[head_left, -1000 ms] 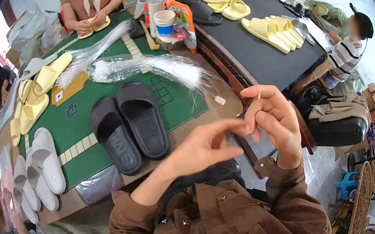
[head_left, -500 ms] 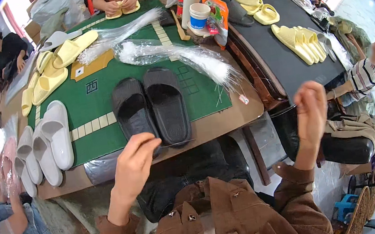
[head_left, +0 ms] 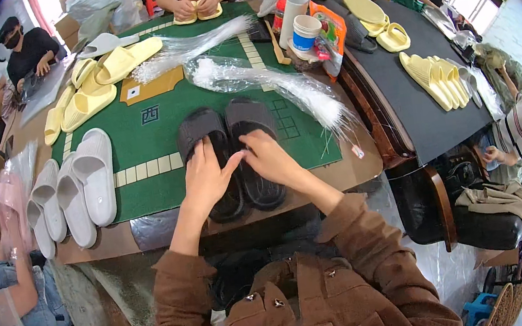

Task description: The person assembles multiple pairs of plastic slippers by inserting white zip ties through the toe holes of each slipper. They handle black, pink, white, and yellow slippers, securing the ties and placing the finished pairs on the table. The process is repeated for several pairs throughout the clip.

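A pair of black slippers lies side by side on the table's near edge, toes pointing away. My left hand (head_left: 205, 178) reaches into the left black slipper (head_left: 227, 206), fingers stretched under the strap's opening and thumb spread toward the gap between the pair. My right hand (head_left: 268, 159) comes in from the right over the right black slipper (head_left: 266, 194). Its fingers are bent at the inner edge of that slipper, just below the strap, with the tips close to my left thumb. Parts of both footbeds are hidden under my hands. Any thin strand between my fingertips is too small to make out.
Bundles of clear plastic strands (head_left: 276, 78) lie beyond the slippers on the green tabletop (head_left: 159, 137). Grey slippers (head_left: 95, 178) and yellow slippers (head_left: 91, 103) stand at left. A paper cup (head_left: 306, 37) stands back right. Across the table, a co-worker's hands (head_left: 196, 8) hold yellow slippers.
My right hand has come in from far right to the right slipper. My left hand has moved up from the slippers' near edge into the left one. The view has shifted slightly.
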Motion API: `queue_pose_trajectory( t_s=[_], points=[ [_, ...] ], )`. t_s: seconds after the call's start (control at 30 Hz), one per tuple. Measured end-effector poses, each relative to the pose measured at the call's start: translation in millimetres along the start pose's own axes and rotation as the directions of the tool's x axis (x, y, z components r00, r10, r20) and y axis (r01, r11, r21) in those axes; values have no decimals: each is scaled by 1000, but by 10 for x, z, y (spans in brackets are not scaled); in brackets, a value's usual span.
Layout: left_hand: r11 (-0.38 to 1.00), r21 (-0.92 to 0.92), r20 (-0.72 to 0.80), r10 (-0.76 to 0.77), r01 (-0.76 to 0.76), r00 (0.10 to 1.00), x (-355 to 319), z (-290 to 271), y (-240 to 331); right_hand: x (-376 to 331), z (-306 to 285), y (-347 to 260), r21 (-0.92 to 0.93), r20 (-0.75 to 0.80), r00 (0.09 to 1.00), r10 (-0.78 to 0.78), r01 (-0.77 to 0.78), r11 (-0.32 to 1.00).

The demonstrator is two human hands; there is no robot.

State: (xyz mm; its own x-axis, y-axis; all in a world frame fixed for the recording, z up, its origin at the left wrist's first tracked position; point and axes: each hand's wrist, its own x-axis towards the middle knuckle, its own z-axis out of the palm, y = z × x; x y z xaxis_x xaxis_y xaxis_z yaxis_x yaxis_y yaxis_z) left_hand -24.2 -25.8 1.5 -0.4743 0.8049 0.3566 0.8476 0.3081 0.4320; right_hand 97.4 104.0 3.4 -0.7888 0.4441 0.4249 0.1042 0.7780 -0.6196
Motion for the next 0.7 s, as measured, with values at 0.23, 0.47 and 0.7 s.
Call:
queue_pose_trajectory(
  t_s=[0.23,0.47,0.7],
  points=[
    [972,-41,431,-192,231,882,479,-72,-87,379,272,354,-178,145,951,274,-248,952],
    [978,-127,417,-100,167,904,446,65,46,436,404,604,-267,247,928,281,-213,940],
    [924,-76,338,-329,374,882,291,178,204,314,217,190,-62,274,865,421,-420,905]
  ],
)
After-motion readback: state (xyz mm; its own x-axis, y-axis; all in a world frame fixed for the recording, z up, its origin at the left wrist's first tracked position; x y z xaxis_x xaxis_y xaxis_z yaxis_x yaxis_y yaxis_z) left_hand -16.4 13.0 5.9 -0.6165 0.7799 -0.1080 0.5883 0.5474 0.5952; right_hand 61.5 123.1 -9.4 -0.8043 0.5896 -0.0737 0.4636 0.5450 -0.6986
